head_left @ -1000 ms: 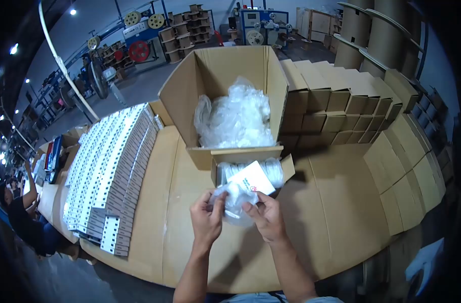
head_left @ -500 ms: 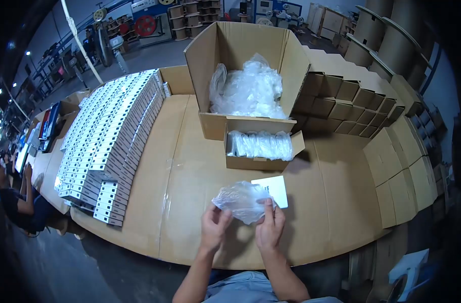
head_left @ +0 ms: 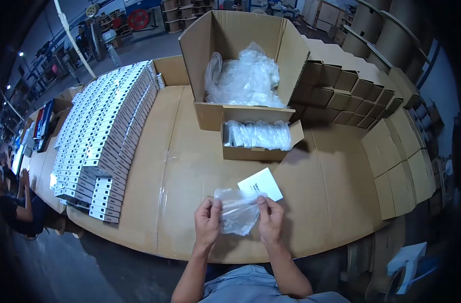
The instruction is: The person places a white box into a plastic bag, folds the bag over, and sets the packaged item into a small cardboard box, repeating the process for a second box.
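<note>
A clear plastic bag [head_left: 237,214] is stretched between my two hands above the cardboard-covered table. My left hand [head_left: 208,222] pinches its left edge, and my right hand [head_left: 271,220] pinches its upper right corner. Just beyond the bag lies a flat white box [head_left: 261,184], turned at an angle and partly covered by the bag and my right fingers. Behind it stands a small open carton [head_left: 255,153] holding a row of items wrapped in clear plastic. A large open carton [head_left: 250,30] behind that holds a heap of clear plastic bags.
Many small white boxes [head_left: 101,121] are stacked on the left of the table [head_left: 190,177]. Brown cartons [head_left: 341,93] are piled at the back right, and more cartons [head_left: 397,171] line the right edge. Another person [head_left: 21,202] sits at the far left.
The bag has gone from crumpled to spread flatter between my hands. The white box has shifted slightly left and rotated. The view has tilted down a little.
</note>
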The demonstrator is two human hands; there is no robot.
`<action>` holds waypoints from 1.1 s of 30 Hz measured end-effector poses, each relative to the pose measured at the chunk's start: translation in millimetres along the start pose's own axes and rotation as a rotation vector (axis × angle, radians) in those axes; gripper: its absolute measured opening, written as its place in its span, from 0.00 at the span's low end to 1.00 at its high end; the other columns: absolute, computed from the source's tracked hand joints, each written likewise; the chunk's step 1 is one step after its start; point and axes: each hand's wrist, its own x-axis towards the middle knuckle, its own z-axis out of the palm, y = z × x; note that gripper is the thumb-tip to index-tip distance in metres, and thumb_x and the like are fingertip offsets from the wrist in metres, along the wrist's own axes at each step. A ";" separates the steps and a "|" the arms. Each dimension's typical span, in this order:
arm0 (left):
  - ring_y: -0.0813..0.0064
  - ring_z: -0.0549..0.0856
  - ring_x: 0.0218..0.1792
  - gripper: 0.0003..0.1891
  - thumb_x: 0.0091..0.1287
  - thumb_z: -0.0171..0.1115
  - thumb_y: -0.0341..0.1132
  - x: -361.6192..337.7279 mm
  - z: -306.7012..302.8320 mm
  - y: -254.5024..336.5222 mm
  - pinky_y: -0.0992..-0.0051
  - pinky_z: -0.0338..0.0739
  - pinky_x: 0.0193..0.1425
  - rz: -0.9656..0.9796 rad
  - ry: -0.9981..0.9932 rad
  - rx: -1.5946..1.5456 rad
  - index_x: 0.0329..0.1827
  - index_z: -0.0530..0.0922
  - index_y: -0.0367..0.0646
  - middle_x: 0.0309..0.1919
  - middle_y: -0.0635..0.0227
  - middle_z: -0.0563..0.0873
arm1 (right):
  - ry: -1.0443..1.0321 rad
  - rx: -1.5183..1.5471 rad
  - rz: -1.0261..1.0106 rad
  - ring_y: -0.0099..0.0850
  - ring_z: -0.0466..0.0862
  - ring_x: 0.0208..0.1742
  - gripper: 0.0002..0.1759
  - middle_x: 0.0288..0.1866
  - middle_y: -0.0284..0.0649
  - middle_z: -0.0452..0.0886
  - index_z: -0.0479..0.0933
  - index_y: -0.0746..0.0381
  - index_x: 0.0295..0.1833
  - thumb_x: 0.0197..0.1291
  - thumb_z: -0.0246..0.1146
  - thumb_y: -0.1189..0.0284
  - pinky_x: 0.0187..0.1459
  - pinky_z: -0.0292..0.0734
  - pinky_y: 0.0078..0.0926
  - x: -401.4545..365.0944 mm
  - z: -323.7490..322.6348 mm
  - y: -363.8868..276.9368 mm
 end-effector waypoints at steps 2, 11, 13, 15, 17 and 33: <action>0.92 0.65 0.28 0.15 0.84 0.53 0.39 0.2 -2.9 -3.1 0.83 0.61 0.31 -0.017 0.060 -0.040 0.35 0.72 0.45 0.26 0.83 0.71 | 0.012 0.249 0.023 0.16 0.74 0.36 0.19 0.38 0.28 0.82 0.84 0.71 0.49 0.74 0.68 0.62 0.40 0.71 0.17 1.4 5.2 11.5; 0.80 0.74 0.35 0.06 0.76 0.63 0.31 15.2 -1.8 1.8 0.78 0.70 0.38 0.292 0.352 0.161 0.48 0.78 0.38 0.37 0.70 0.77 | -0.094 -0.009 -0.061 0.15 0.75 0.28 0.13 0.28 0.29 0.82 0.85 0.70 0.41 0.68 0.73 0.69 0.29 0.71 0.18 -14.1 11.0 27.8; 0.69 0.78 0.42 0.15 0.64 0.73 0.29 17.3 -11.1 18.3 0.70 0.74 0.45 0.590 0.279 0.600 0.52 0.83 0.41 0.42 0.64 0.79 | -0.084 -0.112 -0.108 0.16 0.73 0.25 0.13 0.24 0.32 0.80 0.85 0.70 0.39 0.67 0.73 0.69 0.26 0.68 0.20 -11.5 8.4 24.3; 0.66 0.78 0.45 0.17 0.60 0.75 0.29 15.8 -12.0 30.6 0.69 0.74 0.47 0.762 0.153 0.815 0.52 0.85 0.43 0.42 0.64 0.80 | -0.075 -0.216 -0.170 0.21 0.75 0.23 0.13 0.23 0.38 0.80 0.85 0.69 0.37 0.65 0.74 0.69 0.25 0.67 0.24 -7.1 4.0 32.6; 0.66 0.80 0.47 0.19 0.55 0.78 0.30 22.8 -3.2 42.5 0.66 0.73 0.49 0.815 0.050 0.896 0.52 0.88 0.50 0.43 0.68 0.81 | -0.038 -0.279 -0.263 0.27 0.77 0.22 0.13 0.23 0.42 0.80 0.84 0.68 0.36 0.63 0.75 0.68 0.26 0.68 0.28 -4.3 4.6 40.5; 0.58 0.83 0.45 0.01 0.74 0.60 0.26 38.8 -12.3 39.1 0.62 0.75 0.50 0.332 -0.200 0.676 0.44 0.78 0.39 0.36 0.59 0.83 | -0.087 -0.520 -0.271 0.41 0.81 0.30 0.12 0.33 0.47 0.87 0.87 0.63 0.37 0.60 0.76 0.64 0.37 0.74 0.36 -8.0 -1.6 7.0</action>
